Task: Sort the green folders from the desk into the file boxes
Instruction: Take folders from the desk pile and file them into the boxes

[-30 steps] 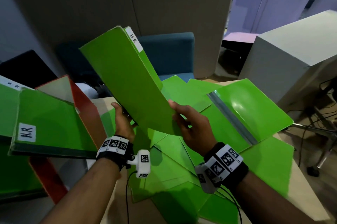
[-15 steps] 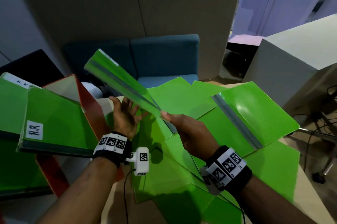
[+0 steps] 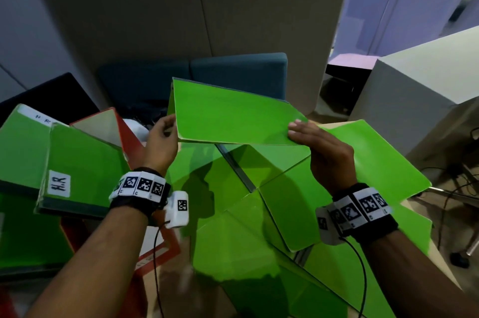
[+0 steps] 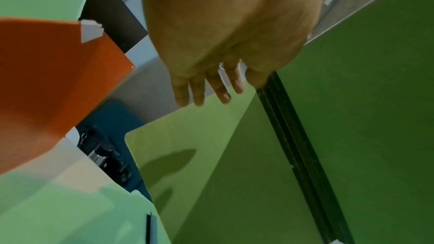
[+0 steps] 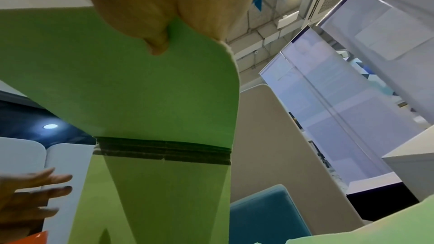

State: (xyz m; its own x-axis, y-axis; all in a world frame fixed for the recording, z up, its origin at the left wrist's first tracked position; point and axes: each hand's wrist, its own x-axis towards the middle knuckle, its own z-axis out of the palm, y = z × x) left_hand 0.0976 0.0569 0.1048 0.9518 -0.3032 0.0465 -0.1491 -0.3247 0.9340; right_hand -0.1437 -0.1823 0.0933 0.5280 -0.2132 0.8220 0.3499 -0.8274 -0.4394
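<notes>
Head: green folder [image 3: 233, 115], edge-on half second ago, now turning flat between hands above desk pile [image 3: 259, 201]; label being sought, filing still pending.
Left wrist: left hand [image 4: 211, 81] supporting folder, fingers spread.
Right wrist: right hand [image 5: 159, 25] pinching folder corner.

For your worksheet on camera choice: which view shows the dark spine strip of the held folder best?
The right wrist view: the spine strip runs unobstructed across the held folder. The left wrist view shows it obliquely; the head view shows only the cover.
</notes>
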